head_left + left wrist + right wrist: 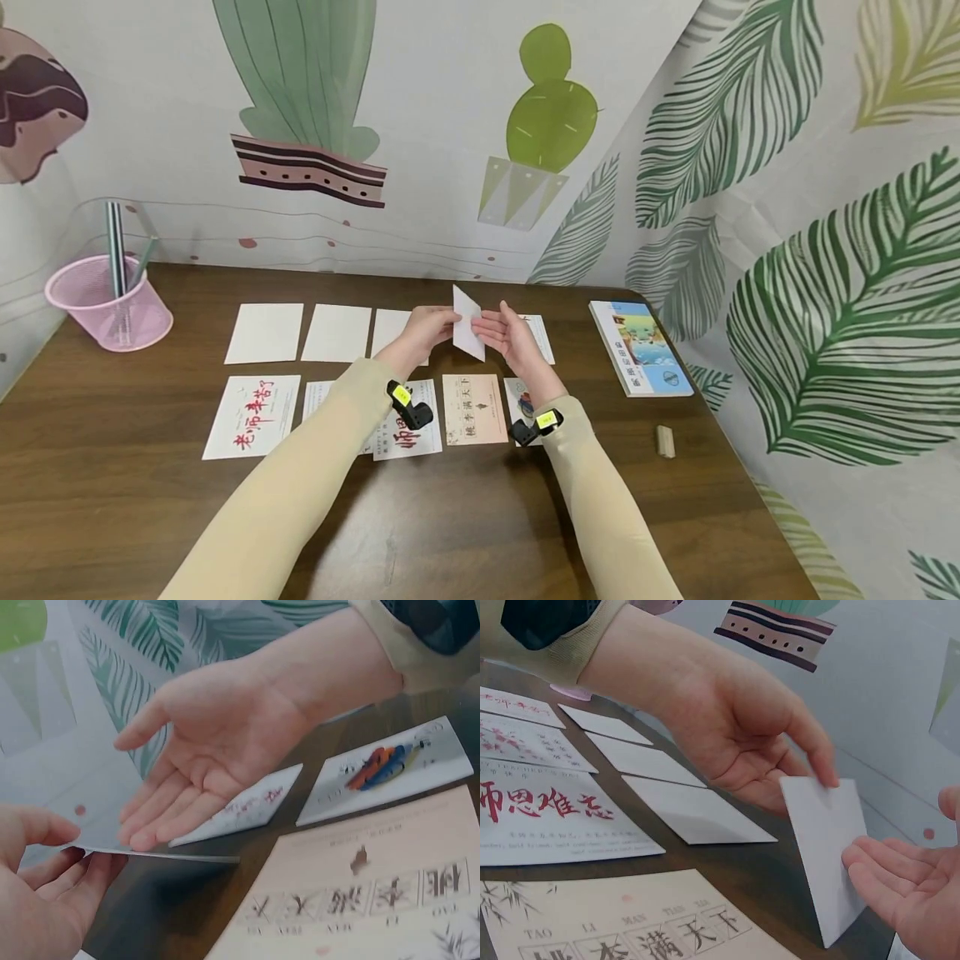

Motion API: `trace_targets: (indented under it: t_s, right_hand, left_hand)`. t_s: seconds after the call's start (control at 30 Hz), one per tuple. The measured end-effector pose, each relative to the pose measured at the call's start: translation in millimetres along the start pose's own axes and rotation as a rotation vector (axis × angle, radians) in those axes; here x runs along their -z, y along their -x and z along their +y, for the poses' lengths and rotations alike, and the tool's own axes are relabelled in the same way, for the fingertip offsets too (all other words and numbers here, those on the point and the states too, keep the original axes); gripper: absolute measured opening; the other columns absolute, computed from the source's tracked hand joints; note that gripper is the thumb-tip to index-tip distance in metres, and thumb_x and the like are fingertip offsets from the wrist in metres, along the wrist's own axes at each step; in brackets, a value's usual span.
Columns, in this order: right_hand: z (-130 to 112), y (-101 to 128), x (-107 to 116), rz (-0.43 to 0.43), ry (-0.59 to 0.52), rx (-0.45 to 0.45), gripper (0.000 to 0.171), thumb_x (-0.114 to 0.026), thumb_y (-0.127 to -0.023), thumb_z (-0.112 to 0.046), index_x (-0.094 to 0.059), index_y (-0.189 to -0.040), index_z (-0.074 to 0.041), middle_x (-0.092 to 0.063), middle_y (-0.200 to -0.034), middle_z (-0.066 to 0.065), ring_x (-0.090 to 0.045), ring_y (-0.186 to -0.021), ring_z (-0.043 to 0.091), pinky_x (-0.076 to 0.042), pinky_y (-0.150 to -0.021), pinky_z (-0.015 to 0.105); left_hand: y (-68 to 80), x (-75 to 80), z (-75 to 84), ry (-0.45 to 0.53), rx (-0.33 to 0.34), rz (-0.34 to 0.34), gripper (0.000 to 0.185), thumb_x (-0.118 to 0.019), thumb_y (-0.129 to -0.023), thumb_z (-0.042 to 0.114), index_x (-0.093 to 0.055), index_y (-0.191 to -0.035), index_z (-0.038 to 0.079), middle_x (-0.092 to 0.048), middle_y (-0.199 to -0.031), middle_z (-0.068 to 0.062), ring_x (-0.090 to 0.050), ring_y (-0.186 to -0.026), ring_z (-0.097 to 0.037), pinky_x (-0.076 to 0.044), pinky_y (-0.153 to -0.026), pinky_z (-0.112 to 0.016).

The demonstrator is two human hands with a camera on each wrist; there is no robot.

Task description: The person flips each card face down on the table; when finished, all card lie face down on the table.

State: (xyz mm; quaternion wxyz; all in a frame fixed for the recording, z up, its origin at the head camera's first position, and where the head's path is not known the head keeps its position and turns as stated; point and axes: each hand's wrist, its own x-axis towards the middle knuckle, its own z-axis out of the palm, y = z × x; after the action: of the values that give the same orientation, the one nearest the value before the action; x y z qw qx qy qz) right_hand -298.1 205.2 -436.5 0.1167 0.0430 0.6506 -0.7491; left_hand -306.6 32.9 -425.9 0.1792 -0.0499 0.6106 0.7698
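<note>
Above the table's back row, a white card (468,325) stands on edge in the air. My left hand (422,332) pinches its edge between thumb and fingers, as the right wrist view also shows with the card (826,855). The right hand (519,340) is palm up with straight fingers, its fingertips touching the card's face. Beneath the hands lie a peach card with black characters (474,410) and a card with a colourful drawing (386,769). A card with pink blossoms (259,801) lies behind the right hand.
Blank white cards (264,333) line the back row; printed cards (251,417) lie in front, some overlapping. A pink mesh pen holder (112,304) stands at left. At right are a stack of picture cards or booklet (643,348) and a small beige block (665,442). Patterned cloth hangs behind.
</note>
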Motion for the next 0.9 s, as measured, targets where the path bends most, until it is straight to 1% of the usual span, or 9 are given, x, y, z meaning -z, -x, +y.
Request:
trace_targets:
  t_s: [0.1, 0.23, 0.43, 0.47, 0.57, 0.7, 0.77, 0.9]
  right_hand:
    - [4.8, -0.2, 1.8, 0.001, 0.035, -0.006, 0.060, -0.026, -0.108, -0.037, -0.042, -0.140, 0.012, -0.047, -0.139, 0.034, -0.069, -0.094, 0.009, -0.057, -0.087, 0.019]
    - [9.4, -1.4, 2.3, 0.001, 0.053, -0.014, 0.060, -0.027, -0.108, -0.037, -0.043, -0.140, 0.011, -0.049, -0.139, 0.033, -0.069, -0.099, 0.011, -0.056, -0.089, 0.021]
    - [13.4, -1.9, 2.1, 0.010, 0.049, -0.061, 0.057, -0.031, -0.108, -0.036, -0.043, -0.140, 0.010, -0.049, -0.139, 0.032, -0.069, -0.101, 0.013, -0.056, -0.089, 0.020]
    - [13.7, -1.6, 2.1, 0.011, 0.047, -0.069, 0.057, -0.032, -0.108, -0.035, -0.043, -0.140, 0.010, -0.049, -0.139, 0.032, -0.069, -0.102, 0.014, -0.056, -0.090, 0.021]
    - [16.3, -1.8, 1.4, 0.016, 0.043, -0.080, 0.055, -0.034, -0.107, -0.032, -0.044, -0.139, 0.011, -0.050, -0.138, 0.031, -0.069, -0.100, 0.013, -0.057, -0.088, 0.021]
    - [18.7, -3.2, 0.8, 0.022, 0.053, -0.084, 0.054, -0.035, -0.107, -0.030, -0.045, -0.137, 0.013, -0.052, -0.136, 0.031, -0.069, -0.094, 0.010, -0.057, -0.085, 0.020]
    - [17.8, -3.7, 0.6, 0.024, 0.064, -0.084, 0.053, -0.034, -0.107, -0.030, -0.045, -0.137, 0.013, -0.052, -0.136, 0.031, -0.069, -0.095, 0.011, -0.057, -0.086, 0.020]
    - [17.9, -3.4, -0.2, 0.036, 0.080, -0.078, 0.052, -0.035, -0.107, -0.030, -0.047, -0.136, 0.012, -0.053, -0.134, 0.031, -0.070, -0.102, 0.016, -0.057, -0.088, 0.022]
  left_hand:
    - [-3.3, 2.7, -7.4, -0.014, 0.011, 0.020, 0.049, -0.050, -0.096, 0.000, -0.038, -0.141, -0.014, -0.045, -0.144, -0.028, -0.048, -0.133, -0.033, -0.042, -0.112, -0.038]
    - [-5.6, 5.9, -14.4, -0.061, 0.028, 0.041, 0.050, -0.048, -0.097, 0.000, -0.036, -0.143, -0.014, -0.042, -0.146, -0.028, -0.045, -0.135, -0.033, -0.041, -0.113, -0.038]
    - [-5.1, 10.2, -19.9, -0.155, 0.070, 0.074, 0.048, -0.051, -0.097, 0.000, -0.040, -0.142, -0.011, -0.041, -0.149, -0.024, -0.043, -0.137, -0.031, -0.041, -0.113, -0.036]
    - [-5.1, 10.7, -20.7, -0.173, 0.072, 0.079, 0.047, -0.051, -0.097, 0.001, -0.041, -0.142, -0.010, -0.042, -0.148, -0.024, -0.044, -0.137, -0.031, -0.042, -0.113, -0.036]
    - [-5.0, 11.5, -23.6, -0.220, 0.070, 0.082, 0.046, -0.051, -0.098, 0.002, -0.042, -0.142, -0.010, -0.043, -0.147, -0.024, -0.045, -0.136, -0.032, -0.042, -0.112, -0.037]
    - [-2.8, 10.5, -23.3, -0.287, 0.051, 0.079, 0.047, -0.050, -0.098, 0.005, -0.041, -0.142, -0.010, -0.044, -0.146, -0.025, -0.045, -0.135, -0.034, -0.041, -0.113, -0.040]
    - [-1.1, 9.4, -20.5, -0.313, 0.046, 0.083, 0.048, -0.050, -0.098, 0.006, -0.041, -0.142, -0.009, -0.044, -0.146, -0.025, -0.045, -0.135, -0.035, -0.040, -0.114, -0.042]
    - [2.5, 10.0, -16.4, -0.324, 0.041, 0.091, 0.049, -0.050, -0.097, 0.006, -0.041, -0.143, -0.008, -0.040, -0.150, -0.024, -0.045, -0.135, -0.036, -0.040, -0.114, -0.042]
